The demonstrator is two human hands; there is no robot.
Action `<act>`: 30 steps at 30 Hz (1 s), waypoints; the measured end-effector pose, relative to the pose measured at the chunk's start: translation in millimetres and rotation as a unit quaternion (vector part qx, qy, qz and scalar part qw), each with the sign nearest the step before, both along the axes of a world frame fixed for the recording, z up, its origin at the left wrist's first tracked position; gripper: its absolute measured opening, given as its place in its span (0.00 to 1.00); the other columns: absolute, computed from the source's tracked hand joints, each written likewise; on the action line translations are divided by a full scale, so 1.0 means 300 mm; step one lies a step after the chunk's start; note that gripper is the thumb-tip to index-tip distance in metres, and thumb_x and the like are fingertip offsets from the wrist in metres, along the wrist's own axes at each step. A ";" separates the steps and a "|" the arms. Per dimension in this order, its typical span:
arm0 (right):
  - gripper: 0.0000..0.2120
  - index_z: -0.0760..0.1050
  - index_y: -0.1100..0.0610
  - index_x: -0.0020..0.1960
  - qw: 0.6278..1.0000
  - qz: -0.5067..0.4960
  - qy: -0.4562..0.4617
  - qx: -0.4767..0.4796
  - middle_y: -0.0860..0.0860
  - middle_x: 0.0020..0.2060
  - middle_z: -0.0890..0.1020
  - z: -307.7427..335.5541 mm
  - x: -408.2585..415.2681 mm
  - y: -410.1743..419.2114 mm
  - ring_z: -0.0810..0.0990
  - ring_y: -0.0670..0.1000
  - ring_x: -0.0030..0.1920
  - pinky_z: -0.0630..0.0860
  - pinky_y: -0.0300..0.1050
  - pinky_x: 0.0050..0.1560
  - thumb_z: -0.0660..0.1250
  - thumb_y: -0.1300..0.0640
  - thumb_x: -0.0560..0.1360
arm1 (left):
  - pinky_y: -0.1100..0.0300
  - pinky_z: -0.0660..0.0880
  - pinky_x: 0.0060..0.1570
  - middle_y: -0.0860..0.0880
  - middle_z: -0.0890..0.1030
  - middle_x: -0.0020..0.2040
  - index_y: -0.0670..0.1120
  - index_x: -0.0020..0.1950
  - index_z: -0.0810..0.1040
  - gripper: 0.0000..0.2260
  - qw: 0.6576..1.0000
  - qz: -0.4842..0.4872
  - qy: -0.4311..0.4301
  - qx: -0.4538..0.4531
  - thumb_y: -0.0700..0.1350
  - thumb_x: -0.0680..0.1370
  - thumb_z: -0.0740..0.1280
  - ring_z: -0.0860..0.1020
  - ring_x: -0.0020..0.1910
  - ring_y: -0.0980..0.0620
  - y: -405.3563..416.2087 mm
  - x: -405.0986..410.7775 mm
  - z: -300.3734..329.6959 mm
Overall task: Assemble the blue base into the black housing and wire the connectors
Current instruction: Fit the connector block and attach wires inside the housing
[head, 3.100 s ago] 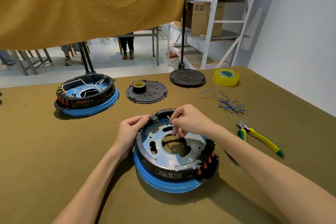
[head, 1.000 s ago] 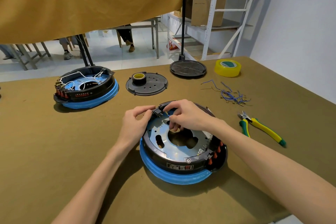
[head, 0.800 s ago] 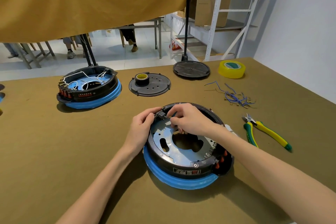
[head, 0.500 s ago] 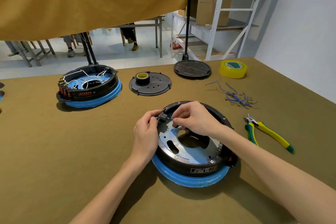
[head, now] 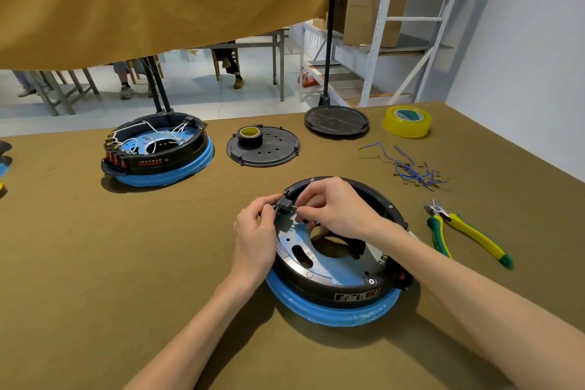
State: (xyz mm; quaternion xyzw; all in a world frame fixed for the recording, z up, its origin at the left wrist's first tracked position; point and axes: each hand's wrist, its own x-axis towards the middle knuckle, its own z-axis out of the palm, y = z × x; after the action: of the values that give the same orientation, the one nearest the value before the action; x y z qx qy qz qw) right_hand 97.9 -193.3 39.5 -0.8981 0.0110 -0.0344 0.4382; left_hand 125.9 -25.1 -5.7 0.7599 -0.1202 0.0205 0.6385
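Nearest, the black housing sits on its blue base on the bench. At its ten o'clock rim, left hand fingers pinch a black connector; right hand fingers pinch a small terminal beside it. Farther off at ten o'clock stands a wired unit.

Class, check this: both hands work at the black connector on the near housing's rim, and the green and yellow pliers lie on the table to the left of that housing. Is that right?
Not quite. In the head view the pliers lie to the right of the near housing, not the left. The rest stands: the left hand and right hand both work at the black connector on its rim.
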 end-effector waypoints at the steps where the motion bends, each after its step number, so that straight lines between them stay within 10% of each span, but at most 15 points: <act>1: 0.02 0.82 0.59 0.51 1.000 -0.004 0.002 -0.002 0.50 0.37 0.88 0.002 -0.002 0.003 0.87 0.48 0.36 0.82 0.40 0.34 0.71 0.60 0.79 | 0.45 0.76 0.65 0.52 0.83 0.58 0.47 0.65 0.81 0.15 1.000 0.001 0.002 -0.001 0.41 0.86 0.57 0.79 0.61 0.54 0.000 0.000 0.000; 30: 0.06 0.84 0.59 0.48 0.983 -0.029 -0.053 -0.174 0.50 0.34 0.85 0.024 -0.012 0.059 0.84 0.45 0.33 0.83 0.41 0.40 0.69 0.60 0.79 | 0.43 0.76 0.65 0.51 0.84 0.59 0.47 0.65 0.82 0.14 1.000 0.014 0.010 -0.007 0.41 0.85 0.59 0.79 0.63 0.50 0.003 -0.014 0.000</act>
State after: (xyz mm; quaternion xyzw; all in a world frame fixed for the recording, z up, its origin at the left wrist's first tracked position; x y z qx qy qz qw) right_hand 94.1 -175.6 46.6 -0.9568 0.0076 -0.0960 0.2745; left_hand 121.7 -24.2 -5.8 0.7569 -0.1032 0.0223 0.6450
